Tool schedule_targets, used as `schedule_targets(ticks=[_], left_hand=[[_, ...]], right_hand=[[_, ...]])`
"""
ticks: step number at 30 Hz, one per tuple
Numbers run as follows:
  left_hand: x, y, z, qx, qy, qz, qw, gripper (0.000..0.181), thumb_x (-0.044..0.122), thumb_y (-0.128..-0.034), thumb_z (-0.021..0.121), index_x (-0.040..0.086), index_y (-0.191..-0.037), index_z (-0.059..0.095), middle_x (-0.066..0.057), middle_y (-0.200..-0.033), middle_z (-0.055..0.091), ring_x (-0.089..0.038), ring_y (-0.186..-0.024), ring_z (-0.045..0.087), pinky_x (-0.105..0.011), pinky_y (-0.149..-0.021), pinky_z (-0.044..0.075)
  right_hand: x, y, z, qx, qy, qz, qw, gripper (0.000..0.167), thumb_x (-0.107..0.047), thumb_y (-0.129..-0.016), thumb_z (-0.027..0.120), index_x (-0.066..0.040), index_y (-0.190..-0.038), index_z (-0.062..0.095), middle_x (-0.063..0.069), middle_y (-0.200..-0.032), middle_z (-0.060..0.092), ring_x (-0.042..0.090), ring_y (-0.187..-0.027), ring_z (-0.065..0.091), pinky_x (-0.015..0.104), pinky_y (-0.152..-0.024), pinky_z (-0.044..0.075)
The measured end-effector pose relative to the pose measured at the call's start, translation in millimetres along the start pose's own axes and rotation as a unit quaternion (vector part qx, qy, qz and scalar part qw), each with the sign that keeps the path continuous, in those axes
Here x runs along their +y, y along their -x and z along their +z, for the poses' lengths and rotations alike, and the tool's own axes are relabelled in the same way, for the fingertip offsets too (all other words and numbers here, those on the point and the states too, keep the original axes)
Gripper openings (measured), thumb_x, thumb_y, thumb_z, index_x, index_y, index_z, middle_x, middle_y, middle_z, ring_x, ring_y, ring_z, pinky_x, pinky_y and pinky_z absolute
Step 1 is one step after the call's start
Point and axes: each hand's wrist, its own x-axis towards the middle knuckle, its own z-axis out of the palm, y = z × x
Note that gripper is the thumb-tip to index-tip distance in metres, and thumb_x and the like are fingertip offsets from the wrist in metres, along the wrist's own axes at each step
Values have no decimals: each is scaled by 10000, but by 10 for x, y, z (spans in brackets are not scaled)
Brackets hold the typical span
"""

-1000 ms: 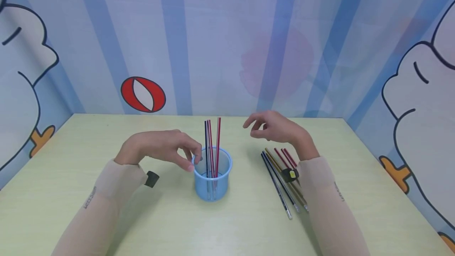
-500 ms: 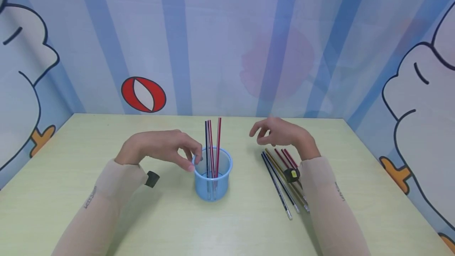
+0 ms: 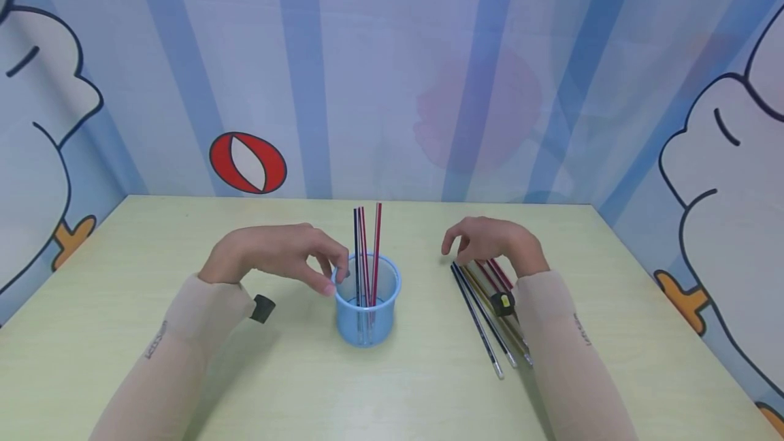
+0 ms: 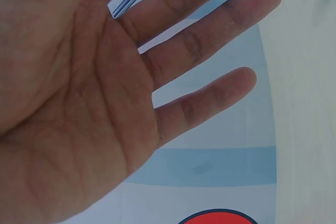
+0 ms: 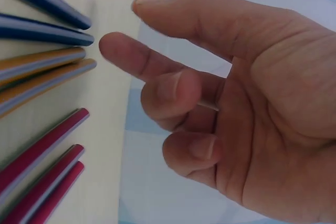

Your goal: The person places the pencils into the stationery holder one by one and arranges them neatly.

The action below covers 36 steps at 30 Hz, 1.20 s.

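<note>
A light blue cup (image 3: 365, 325) stands upright on the table, with a dark blue pencil and red ones (image 3: 376, 250) leaning inside it. My left hand (image 3: 284, 254) grips the cup's left rim between thumb and fingers. My right hand (image 3: 490, 240) hovers at the far ends of several loose pencils, holding nothing. In the right wrist view, the thumb and index finger of that hand (image 5: 231, 87) are apart, other fingers bent. Facing them are the tips of blue (image 5: 47, 29), gold (image 5: 47, 80) and red pencils (image 5: 47, 148).
The pale table (image 3: 257, 386) ends at a blue striped backdrop (image 3: 392, 73) with a red and white oval (image 3: 248, 162) printed on it. Printed white cloud-like figures flank both sides. A small black device sits at each wrist.
My right hand has come down and slightly right, from beyond the loose pencils to just over their far ends. My left hand and the cup have stayed in place.
</note>
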Motion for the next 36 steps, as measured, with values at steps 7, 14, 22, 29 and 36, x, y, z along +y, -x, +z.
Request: schedule_targets(ticks=[7, 14, 22, 29, 36], left_hand=[[-1, 3, 0, 4, 10, 12, 10000, 102, 217, -912, 745, 200, -981, 671, 77, -975, 661, -145, -1039, 656, -352, -911, 523], [-4, 6, 4, 3, 45, 63, 10000, 100, 211, -912, 744, 193, -975, 670, 72, -965, 660, -143, -1033, 657, -352, -910, 526], [-11, 1, 6, 3, 27, 125, 9999, 103, 198, -912, 743, 172, -983, 673, 73, -966, 660, -152, -1033, 660, -348, -912, 527], [-17, 2, 7, -1, 16, 132, 9999, 108, 200, -912, 743, 163, -986, 673, 73, -965, 658, -151, -1031, 660, -347, -915, 526], [-12, -2, 5, -25, 19, 111, 9999, 102, 197, -914, 741, 175, -986, 673, 73, -969, 658, -141, -1030, 658, -346, -916, 526]], right_hand=[[38, -50, 56, 11, 47, 219, 9997, 224, -69, -936, 644, -195, -1110, 707, 100, -1237, 600, 217, -961, 603, 368, -783, 519], [31, -103, 117, -1, -17, 406, 9992, 231, -42, -917, 645, -194, -1078, 711, 91, -1194, 575, 200, -840, 557, 330, -666, 465], [-6, -136, 192, 234, 62, 455, 9987, 127, -112, -913, 689, -187, -1016, 681, 61, -1080, 576, 219, -838, 520, 365, -727, 440], [-62, -172, 233, 343, 258, 507, 9978, 175, -148, -867, 722, -162, -1020, 640, 59, -1023, 558, 219, -818, 520, 362, -696, 435], [-81, -197, 247, 447, 400, 453, 9972, 168, -79, -872, 704, -140, -1018, 648, 55, -1003, 581, 220, -810, 532, 353, -697, 457]])
